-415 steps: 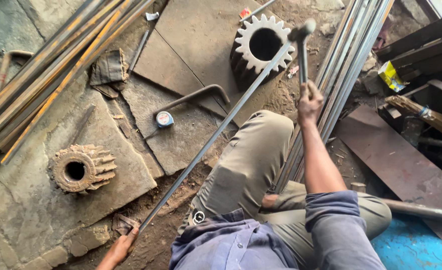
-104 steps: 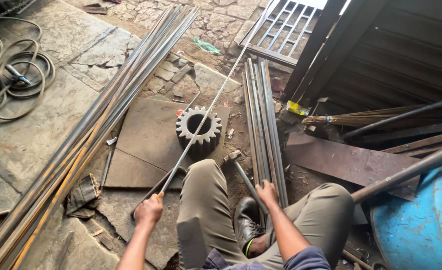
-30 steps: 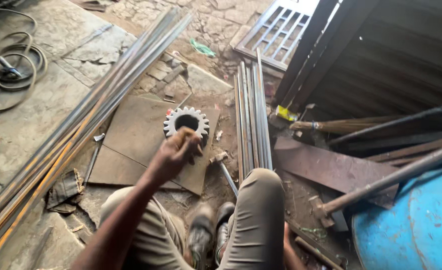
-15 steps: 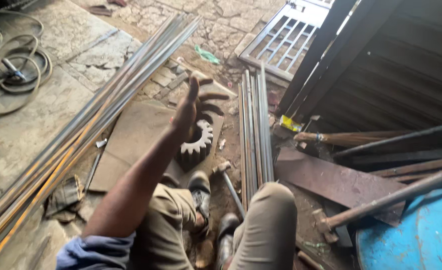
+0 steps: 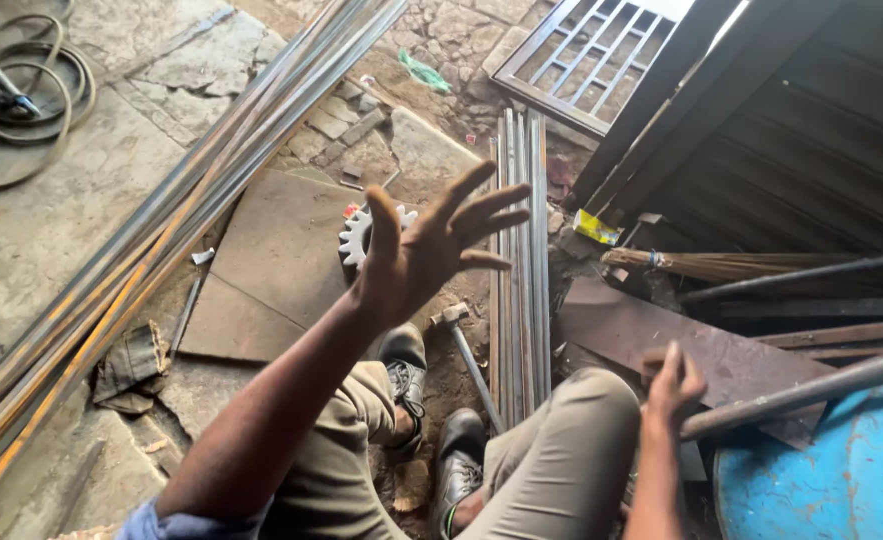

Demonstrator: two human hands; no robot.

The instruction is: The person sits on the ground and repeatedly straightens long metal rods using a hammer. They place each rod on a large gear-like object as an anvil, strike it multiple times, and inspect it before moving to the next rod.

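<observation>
The left hand [image 5: 431, 250] is raised in the air in front of the camera, with the fingers spread wide and the palm empty; it holds nothing. It covers most of the gear wheel [image 5: 358, 232], a pale toothed wheel that stands on a flat brown metal plate [image 5: 261, 270] on the ground. Only some teeth on the wheel's left side can be seen, and its centre hole is hidden behind the hand.

The right hand [image 5: 673, 380] is low at the right, beside the right knee. It is seen from the back, and its fingers curl near the end of a thick steel bar [image 5: 811, 390] that runs to the right edge of the picture. Whether the hand really closes on the bar cannot be told, because the fingertips are hidden.

A hammer [image 5: 466, 355] lies on the ground between the legs; its head is near the left wrist and the lower part of its handle goes behind the right knee. Just beside it lies a bundle of thin rods [image 5: 521, 260], and a longer bundle of rods [image 5: 191, 210] crosses the floor at the left, cut off at both ends. A blue drum [image 5: 831, 480] shows only partly in the bottom right corner.
</observation>
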